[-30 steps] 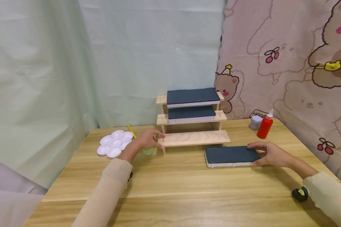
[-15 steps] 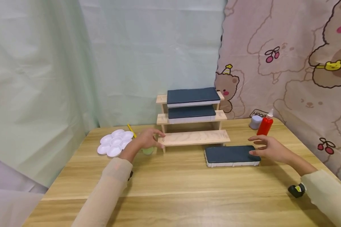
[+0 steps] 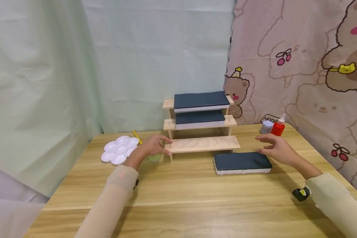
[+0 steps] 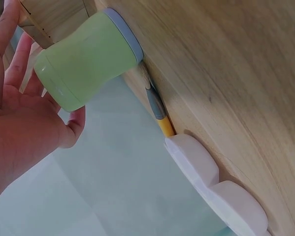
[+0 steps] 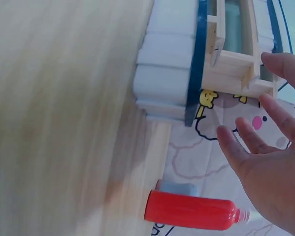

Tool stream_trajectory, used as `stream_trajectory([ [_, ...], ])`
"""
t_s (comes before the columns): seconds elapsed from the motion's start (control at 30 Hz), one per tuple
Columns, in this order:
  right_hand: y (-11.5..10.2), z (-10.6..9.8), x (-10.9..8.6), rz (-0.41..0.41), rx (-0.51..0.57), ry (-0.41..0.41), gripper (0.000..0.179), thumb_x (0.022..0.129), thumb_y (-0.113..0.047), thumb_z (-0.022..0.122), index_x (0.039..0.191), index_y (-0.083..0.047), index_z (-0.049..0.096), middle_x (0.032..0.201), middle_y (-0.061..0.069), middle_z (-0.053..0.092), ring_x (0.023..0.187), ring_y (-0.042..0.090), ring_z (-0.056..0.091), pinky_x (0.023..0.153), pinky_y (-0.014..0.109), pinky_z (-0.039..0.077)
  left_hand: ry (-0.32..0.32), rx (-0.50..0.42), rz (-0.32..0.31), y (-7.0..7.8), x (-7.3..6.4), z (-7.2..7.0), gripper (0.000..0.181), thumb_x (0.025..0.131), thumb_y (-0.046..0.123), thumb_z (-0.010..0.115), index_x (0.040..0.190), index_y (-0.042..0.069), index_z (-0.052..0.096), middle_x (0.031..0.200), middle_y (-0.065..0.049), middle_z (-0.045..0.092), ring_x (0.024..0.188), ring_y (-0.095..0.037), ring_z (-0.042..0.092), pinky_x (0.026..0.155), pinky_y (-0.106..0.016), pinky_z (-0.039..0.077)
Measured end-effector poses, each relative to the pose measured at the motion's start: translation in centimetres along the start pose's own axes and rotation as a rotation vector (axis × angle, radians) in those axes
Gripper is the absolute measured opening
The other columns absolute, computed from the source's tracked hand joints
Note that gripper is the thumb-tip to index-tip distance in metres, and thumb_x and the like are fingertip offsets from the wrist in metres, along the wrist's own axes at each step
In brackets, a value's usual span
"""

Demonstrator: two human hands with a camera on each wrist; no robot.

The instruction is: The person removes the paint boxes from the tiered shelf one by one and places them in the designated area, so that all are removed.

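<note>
A three-tier wooden stand (image 3: 202, 144) stands at the back of the table. At the left end of its lowest shelf, my left hand (image 3: 151, 146) grips the board, thumb at the front edge and fingers over the end. Two white boxes with dark blue lids occupy the upper tiers: one box (image 3: 201, 100) on top, another box (image 3: 200, 118) in the middle. A third such box (image 3: 242, 162) lies on the table in front of the stand's right side. Above its right end hovers my right hand (image 3: 278, 150), fingers spread and holding nothing.
Beside the left hand are a green container (image 4: 85, 61), a yellow-handled brush (image 4: 157, 103) and a white flower-shaped palette (image 3: 116, 153). A red squeeze bottle (image 5: 191, 210) and a small pale-blue jar (image 3: 266, 127) stand at the right back. Curtains hang behind the table.
My right hand has let go of the right end of the box on the table and risen, shifting slightly back. My left hand has stayed at the stand.
</note>
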State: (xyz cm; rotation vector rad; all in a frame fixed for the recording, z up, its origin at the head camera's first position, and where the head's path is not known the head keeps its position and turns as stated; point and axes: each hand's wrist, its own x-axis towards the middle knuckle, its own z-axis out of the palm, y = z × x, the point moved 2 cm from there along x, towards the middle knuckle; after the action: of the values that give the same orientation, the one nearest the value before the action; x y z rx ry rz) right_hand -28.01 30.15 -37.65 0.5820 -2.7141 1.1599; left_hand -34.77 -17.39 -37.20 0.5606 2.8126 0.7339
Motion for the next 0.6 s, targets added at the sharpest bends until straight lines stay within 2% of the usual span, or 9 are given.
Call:
stream_trajectory([
  [0.1,-0.4,0.1,0.6,-0.003,-0.004,0.022,0.046,0.089,-0.011,0.075,0.128,0.007,0.058,0.127,0.028,0.059,0.117,0.047,0.055,0.088,0.048,0.053,0.004,0.012,0.004,0.1,0.0,-0.3,0.05,0.077,0.031,0.087,0.123,0.017,0.071,0.128,-0.009,0.063,0.076,-0.018,0.049,0.068,-0.03,0.044],
  [0.23,-0.7,0.3,1.0,-0.014,0.002,0.04,0.044,0.088,-0.009,0.075,0.126,0.007,0.06,0.127,0.027,0.06,0.115,0.044,0.056,0.087,0.044,0.054,-0.004,0.002,-0.007,0.0,0.0,-0.1,0.051,0.078,0.031,0.086,0.124,0.018,0.07,0.129,-0.009,0.062,0.075,-0.018,0.051,0.07,-0.032,0.045],
  [0.37,-0.8,0.5,1.4,-0.012,0.001,0.03,0.046,0.088,-0.01,0.076,0.128,0.008,0.059,0.128,0.028,0.06,0.115,0.045,0.057,0.087,0.046,0.054,-0.001,-0.002,-0.008,-0.1,0.0,0.0,0.05,0.078,0.032,0.086,0.123,0.018,0.07,0.131,-0.009,0.061,0.089,-0.021,0.053,0.08,-0.036,0.047],
  [0.6,-1.6,0.7,2.0,0.018,0.026,0.007,0.049,0.09,-0.015,0.074,0.132,0.005,0.056,0.133,0.028,0.057,0.12,0.051,0.053,0.089,0.053,0.051,-0.001,0.002,0.017,-0.1,0.1,-0.1,0.05,0.078,0.031,0.086,0.122,0.016,0.071,0.131,-0.011,0.061,0.103,-0.025,0.053,0.086,-0.039,0.047],
])
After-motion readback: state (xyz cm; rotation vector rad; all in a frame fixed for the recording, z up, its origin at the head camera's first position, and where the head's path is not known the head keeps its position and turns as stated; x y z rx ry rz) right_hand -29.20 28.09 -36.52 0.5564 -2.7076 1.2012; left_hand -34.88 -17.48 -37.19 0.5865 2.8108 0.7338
